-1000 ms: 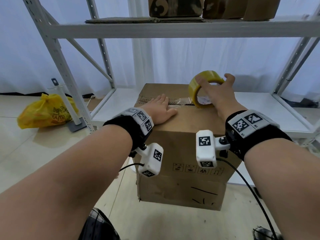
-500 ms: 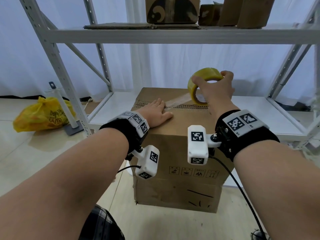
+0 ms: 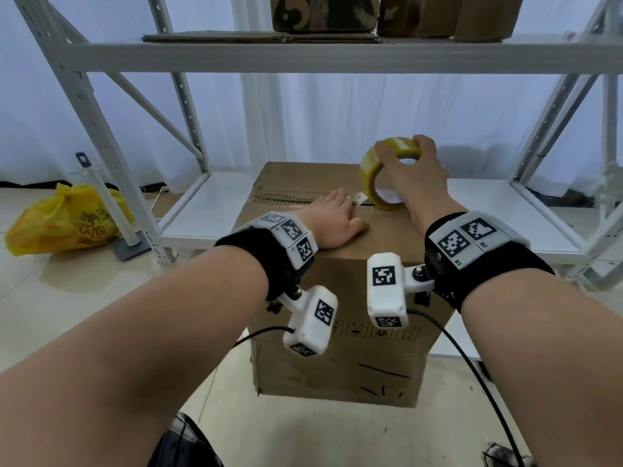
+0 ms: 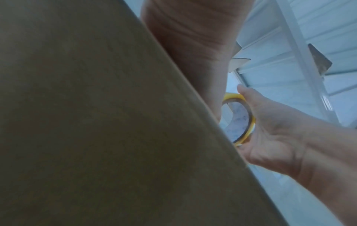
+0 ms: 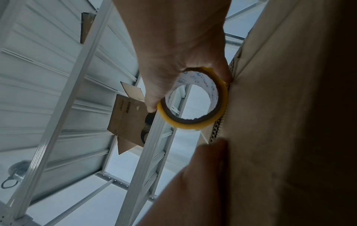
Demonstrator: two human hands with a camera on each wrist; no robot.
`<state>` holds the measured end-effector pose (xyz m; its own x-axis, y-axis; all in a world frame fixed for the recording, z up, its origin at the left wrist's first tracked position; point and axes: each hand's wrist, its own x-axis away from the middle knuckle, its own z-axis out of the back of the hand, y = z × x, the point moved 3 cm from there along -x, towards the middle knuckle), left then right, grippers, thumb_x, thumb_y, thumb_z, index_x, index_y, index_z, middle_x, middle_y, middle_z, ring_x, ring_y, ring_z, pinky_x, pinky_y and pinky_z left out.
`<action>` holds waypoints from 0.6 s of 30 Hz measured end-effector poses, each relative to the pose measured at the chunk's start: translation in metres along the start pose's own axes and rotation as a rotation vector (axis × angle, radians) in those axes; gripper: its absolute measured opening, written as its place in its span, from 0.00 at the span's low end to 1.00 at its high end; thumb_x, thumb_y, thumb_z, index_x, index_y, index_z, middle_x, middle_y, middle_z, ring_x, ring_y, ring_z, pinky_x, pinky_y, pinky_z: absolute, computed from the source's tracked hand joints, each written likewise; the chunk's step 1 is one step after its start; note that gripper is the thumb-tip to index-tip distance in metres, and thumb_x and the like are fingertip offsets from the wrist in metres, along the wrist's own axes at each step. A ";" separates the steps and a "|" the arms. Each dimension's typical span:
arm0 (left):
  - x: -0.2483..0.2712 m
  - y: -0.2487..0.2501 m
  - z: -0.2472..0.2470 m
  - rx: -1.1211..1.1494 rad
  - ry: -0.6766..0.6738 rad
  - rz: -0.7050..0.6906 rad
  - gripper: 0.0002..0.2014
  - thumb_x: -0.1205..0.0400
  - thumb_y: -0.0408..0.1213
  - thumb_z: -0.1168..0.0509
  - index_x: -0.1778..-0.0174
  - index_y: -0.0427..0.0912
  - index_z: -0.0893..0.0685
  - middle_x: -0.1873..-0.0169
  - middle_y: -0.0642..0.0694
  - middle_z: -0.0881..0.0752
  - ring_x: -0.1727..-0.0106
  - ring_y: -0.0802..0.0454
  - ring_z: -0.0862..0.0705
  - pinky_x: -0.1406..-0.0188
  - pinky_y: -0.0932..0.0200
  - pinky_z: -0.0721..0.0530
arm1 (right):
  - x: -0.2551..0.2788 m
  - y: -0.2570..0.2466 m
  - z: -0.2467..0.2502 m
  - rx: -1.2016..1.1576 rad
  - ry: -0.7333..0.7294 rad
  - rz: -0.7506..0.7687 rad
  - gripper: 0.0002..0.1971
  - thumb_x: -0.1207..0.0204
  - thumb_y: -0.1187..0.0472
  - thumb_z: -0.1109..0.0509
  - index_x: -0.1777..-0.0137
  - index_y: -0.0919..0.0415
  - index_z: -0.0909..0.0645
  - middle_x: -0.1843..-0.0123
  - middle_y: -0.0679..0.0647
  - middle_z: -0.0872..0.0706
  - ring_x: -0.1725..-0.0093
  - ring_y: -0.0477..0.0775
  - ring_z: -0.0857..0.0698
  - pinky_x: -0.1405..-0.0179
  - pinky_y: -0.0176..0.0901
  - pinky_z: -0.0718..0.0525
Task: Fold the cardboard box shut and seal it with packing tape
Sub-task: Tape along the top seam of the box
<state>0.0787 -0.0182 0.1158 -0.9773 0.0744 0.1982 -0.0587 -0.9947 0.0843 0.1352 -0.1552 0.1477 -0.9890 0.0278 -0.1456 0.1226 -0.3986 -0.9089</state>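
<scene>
A brown cardboard box (image 3: 337, 352) stands on the floor in front of me with its top flaps folded down. My left hand (image 3: 332, 219) lies flat on the near flap, fingers straight, pressing at the centre seam. My right hand (image 3: 409, 176) grips a yellowish roll of packing tape (image 3: 374, 170) standing on edge on the seam, just right of the left fingertips. The roll (image 5: 195, 100) shows in the right wrist view against the box top (image 5: 280, 122). The left wrist view shows the box side (image 4: 96, 122), the roll (image 4: 241, 117) and the right hand (image 4: 274, 126).
A white metal shelving rack (image 3: 303, 57) stands behind the box, with boxes and flat cardboard (image 3: 256, 37) on its upper shelf. A yellow plastic bag (image 3: 64, 224) lies on the floor at the left beside a white post (image 3: 108, 203). Black cables hang from the wrist cameras.
The right hand brought the tape roll down from a raised position onto the box seam beside the left fingers. The left hand stayed pressed on the flap.
</scene>
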 end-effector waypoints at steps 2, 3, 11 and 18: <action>-0.005 0.003 0.000 0.010 0.010 -0.021 0.34 0.13 0.54 0.56 0.17 0.35 0.51 0.17 0.37 0.54 0.16 0.45 0.55 0.18 0.50 0.55 | -0.002 0.000 0.000 0.025 -0.002 0.017 0.39 0.27 0.34 0.33 0.19 0.44 0.42 0.24 0.59 0.33 0.26 0.62 0.31 0.28 0.60 0.30; -0.005 0.001 0.000 0.015 0.013 -0.032 0.33 0.12 0.54 0.56 0.17 0.36 0.51 0.17 0.38 0.54 0.16 0.46 0.55 0.18 0.51 0.55 | -0.002 -0.001 0.000 0.051 -0.001 0.023 0.39 0.27 0.34 0.33 0.19 0.44 0.42 0.25 0.59 0.34 0.27 0.63 0.31 0.28 0.59 0.29; 0.017 -0.047 0.010 0.096 0.179 0.026 0.24 0.11 0.44 0.58 0.24 0.40 0.28 0.24 0.42 0.29 0.24 0.44 0.31 0.26 0.53 0.37 | 0.008 -0.020 -0.006 0.579 0.081 0.323 0.25 0.18 0.47 0.44 0.21 0.47 0.34 0.23 0.59 0.35 0.26 0.66 0.35 0.28 0.60 0.32; 0.038 -0.091 0.020 0.076 0.370 0.258 0.22 0.15 0.42 0.52 0.74 0.39 0.28 0.71 0.42 0.24 0.62 0.43 0.23 0.59 0.54 0.29 | 0.012 -0.022 -0.009 0.652 0.073 0.343 0.22 0.17 0.46 0.45 0.23 0.43 0.32 0.23 0.56 0.36 0.25 0.64 0.38 0.33 0.64 0.31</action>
<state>0.0511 0.0763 0.1352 -0.9658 -0.2192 -0.1386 0.1979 -0.9683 0.1523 0.1216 -0.1382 0.1624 -0.8932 -0.1446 -0.4257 0.3270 -0.8588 -0.3943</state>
